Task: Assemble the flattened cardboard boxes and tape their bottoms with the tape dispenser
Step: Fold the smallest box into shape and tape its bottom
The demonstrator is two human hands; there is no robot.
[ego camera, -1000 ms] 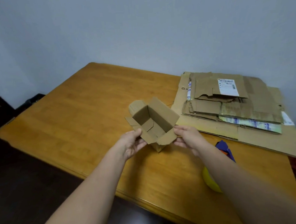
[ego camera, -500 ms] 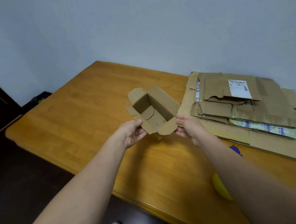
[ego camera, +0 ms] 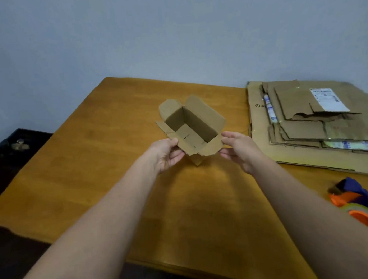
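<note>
Over the table [ego camera: 93, 167], the left hand [ego camera: 167, 153] and right hand [ego camera: 237, 148] each pinch a near flap of the box [ego camera: 192, 125]. It has opened squarer than before; taping looks next, with the dispenser [ego camera: 362, 205] idle at right.

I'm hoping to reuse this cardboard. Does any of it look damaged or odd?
Yes: in the flattened stack at right, the labelled top sheet has a ragged, torn lower edge, and the sheets lie askew. The small box held by left hand and right hand looks intact.
</note>
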